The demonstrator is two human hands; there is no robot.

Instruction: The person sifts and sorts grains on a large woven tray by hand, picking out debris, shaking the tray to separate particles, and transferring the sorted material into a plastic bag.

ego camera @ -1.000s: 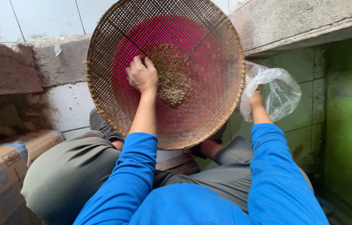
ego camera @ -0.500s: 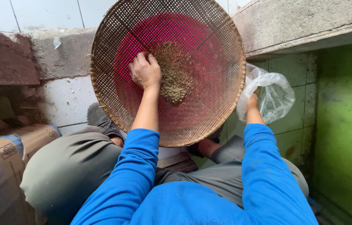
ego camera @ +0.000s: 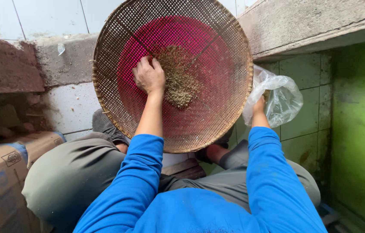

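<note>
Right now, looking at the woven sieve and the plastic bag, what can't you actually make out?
All in the head view:
- Right hand: mostly behind the clear plastic bag; its fingers are hidden.
- What the bag holds: crumpled film blurs it.
- The container under the round woven sieve: only pink shows through the mesh.
- The grains beside the left hand: too small to identify.
- Cardboard box: cut off by the left edge.

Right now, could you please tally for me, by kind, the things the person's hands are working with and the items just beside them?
Round woven bamboo sieve: 1
Pile of greenish-brown grain in the sieve: 1
Clear plastic bag: 1
Brown cardboard box: 1
Hands: 2, the left hand in the sieve at the grain, the right hand at the bag
Total: 6
</note>
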